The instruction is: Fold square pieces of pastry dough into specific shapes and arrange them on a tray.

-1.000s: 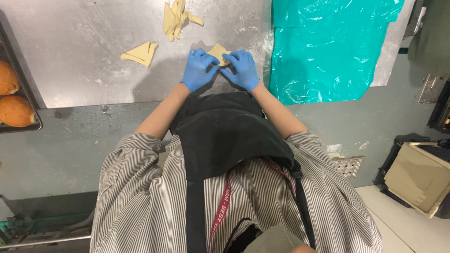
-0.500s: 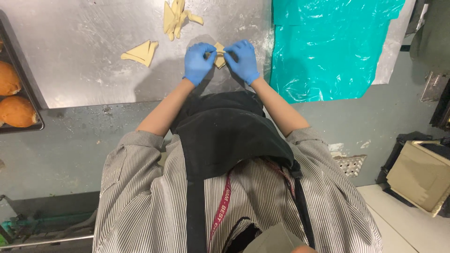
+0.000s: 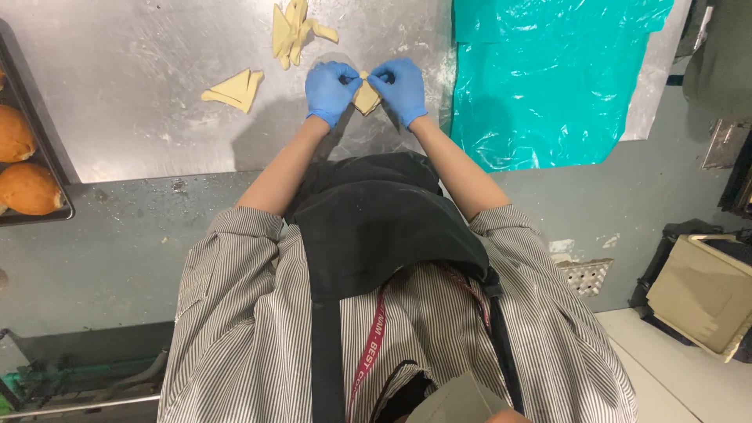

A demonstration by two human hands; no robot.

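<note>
Head view, looking down. A small piece of dough [image 3: 366, 97], pale yellow and roughly triangular, lies on the steel surface [image 3: 141, 102] near its front edge, between the two gloved hands. The left hand [image 3: 330, 90] and the right hand [image 3: 399, 88], both in blue gloves, are closed narrowly on the upper corner of the piece, thumbs and fingertips pinching it from either side. To do this fold well, it seems best to keep the pinch light and even on both sides, so the edges meet without tearing, and to hold the base flat against the surface. To the left lies a folded piece [image 3: 233, 88], well apart from the hands; farther off sits a heap of dough strips [image 3: 294, 31]. A teal plastic sheet [image 3: 540, 78] covers the surface on the right. At the far left, a dark tray [image 3: 48, 168] holds browned buns [image 3: 27, 188].
</note>
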